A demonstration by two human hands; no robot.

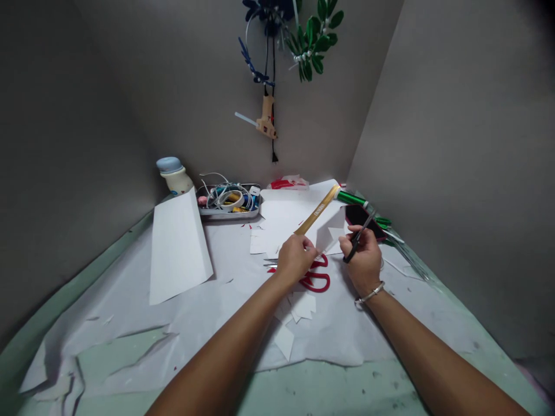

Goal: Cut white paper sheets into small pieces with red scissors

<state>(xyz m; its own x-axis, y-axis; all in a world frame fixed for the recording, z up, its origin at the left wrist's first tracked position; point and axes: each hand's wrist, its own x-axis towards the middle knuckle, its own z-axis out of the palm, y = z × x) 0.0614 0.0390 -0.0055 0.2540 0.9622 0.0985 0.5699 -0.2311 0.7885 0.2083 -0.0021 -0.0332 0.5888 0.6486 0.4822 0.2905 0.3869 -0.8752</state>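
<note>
My left hand (296, 260) is closed, with thumb and finger pinching a small piece of white paper (332, 234) that reaches toward the other hand. In my right hand (364, 263), fingers curled, sits a pair of black-handled scissors (354, 245) with the blades pointing up and away. The right fingertips are close to the paper's edge; whether they touch it I cannot tell. Beneath and beside my left hand lie red-handled scissors (319, 283), partly hidden by it. Cut white paper pieces (303, 305) lie nearer me, below the left wrist.
A folded white sheet (177, 248) stands at left before a lidded jar (176, 176). Behind are a metal tray (232, 215) of cords and tape, a gold lettered strip (318, 211), a green roll (350, 198) and a dark flat object (358, 215). A glue gun (266, 118) hangs on the wall.
</note>
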